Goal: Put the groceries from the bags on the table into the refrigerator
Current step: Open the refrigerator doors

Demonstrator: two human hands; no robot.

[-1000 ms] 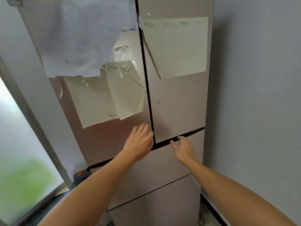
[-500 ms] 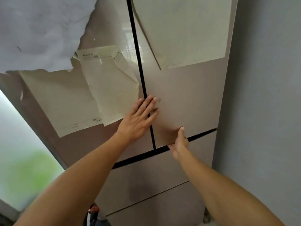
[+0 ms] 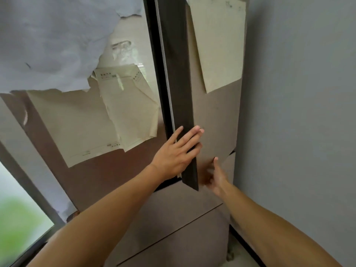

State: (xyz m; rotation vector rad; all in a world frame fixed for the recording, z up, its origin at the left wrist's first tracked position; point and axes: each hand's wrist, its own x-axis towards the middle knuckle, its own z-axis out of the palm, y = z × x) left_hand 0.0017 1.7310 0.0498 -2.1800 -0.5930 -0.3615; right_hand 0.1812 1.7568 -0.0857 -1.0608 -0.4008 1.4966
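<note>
Since half a second ago the right door [image 3: 217, 122] of the refrigerator [image 3: 173, 214] has swung away from the left door [image 3: 107, 170], so its dark side edge now faces the camera with a pale strip running beside it, and the view has moved closer. The refrigerator stands far in the scene, tight against a grey wall [image 3: 298, 112] on its right, with a frosted window [image 3: 19, 218] near on its left. Its fronts are a glossy brown-pink, with two drawer fronts stacked below the doors. A torn blue-grey sheet [image 3: 48, 41] and creased cream papers [image 3: 125, 105] cover much of the left door, and another cream paper [image 3: 219, 45] hangs on the right door. The left hand [image 3: 173, 157] lies flat on the open door's dark edge, fingers straight and together, touching it. The right hand [image 3: 217, 180] grips the same door's bottom edge, thumb up against the face and fingers tucked underneath in shadow, so they can hardly be seen. The doors' tops are cut off by the frame, the inside of the refrigerator is hidden behind the door edge, and the print on the papers is too small to read. Green outside the window is a blur.
</note>
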